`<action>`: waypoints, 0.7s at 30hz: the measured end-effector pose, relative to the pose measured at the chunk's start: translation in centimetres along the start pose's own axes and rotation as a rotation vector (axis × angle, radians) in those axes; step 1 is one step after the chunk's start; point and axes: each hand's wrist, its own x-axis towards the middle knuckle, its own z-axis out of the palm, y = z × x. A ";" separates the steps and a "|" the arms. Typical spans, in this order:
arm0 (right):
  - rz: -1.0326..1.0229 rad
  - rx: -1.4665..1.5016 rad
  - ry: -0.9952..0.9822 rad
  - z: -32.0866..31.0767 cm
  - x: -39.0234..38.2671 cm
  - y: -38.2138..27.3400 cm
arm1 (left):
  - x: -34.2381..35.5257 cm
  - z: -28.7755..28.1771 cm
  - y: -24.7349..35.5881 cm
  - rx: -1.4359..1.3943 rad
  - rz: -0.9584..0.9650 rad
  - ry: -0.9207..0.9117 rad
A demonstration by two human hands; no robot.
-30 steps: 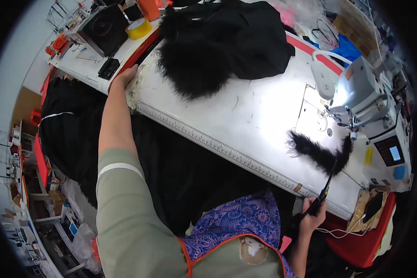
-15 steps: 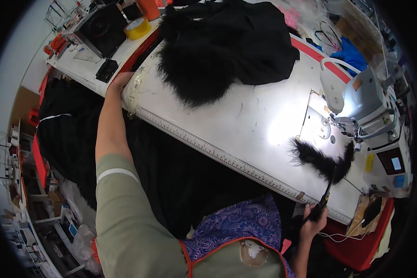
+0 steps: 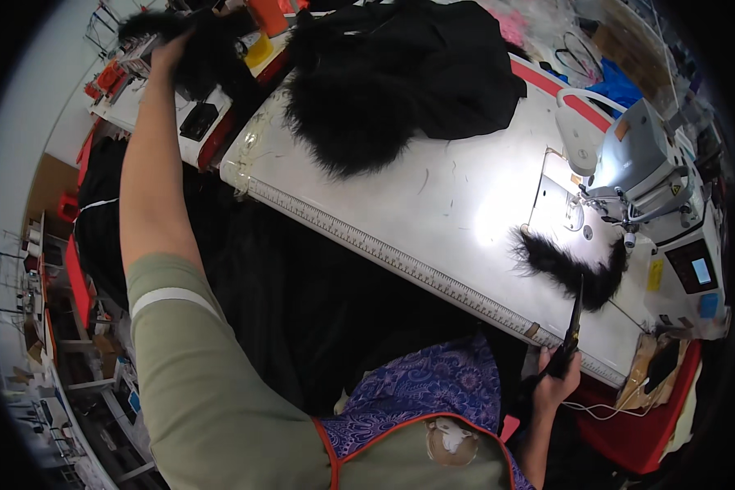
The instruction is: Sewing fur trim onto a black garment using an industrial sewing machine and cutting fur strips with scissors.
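Head view: both hands busy at a sewing table.
Far left, the left hand [image 3: 167, 51] closes on a black fur piece [image 3: 200, 45], lifted clear of the white table [image 3: 433, 196]; a fur strip [image 3: 563, 269] lies by the sewing machine [image 3: 645, 163]; the right hand [image 3: 557, 384] grips scissors [image 3: 571, 327], point up.

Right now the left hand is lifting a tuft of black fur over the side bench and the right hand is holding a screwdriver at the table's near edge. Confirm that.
Not quite. The right hand holds black scissors, not a screwdriver, at the near edge of the white sewing table. The rest stands: the left hand lifts a tuft of black fur over the side bench. The head view shows it.
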 end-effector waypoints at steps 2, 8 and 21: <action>-0.011 -0.016 0.001 0.0 0.0 -0.5 | -0.2 1.0 2.9 0.034 0.019 -0.004; 0.014 0.033 -0.036 0.1 -0.1 -0.3 | -1.0 -1.2 6.7 -0.383 -0.202 -0.172; 0.032 0.049 -0.037 -0.1 0.0 -0.4 | -3.9 -1.4 12.3 -0.533 -0.235 -0.547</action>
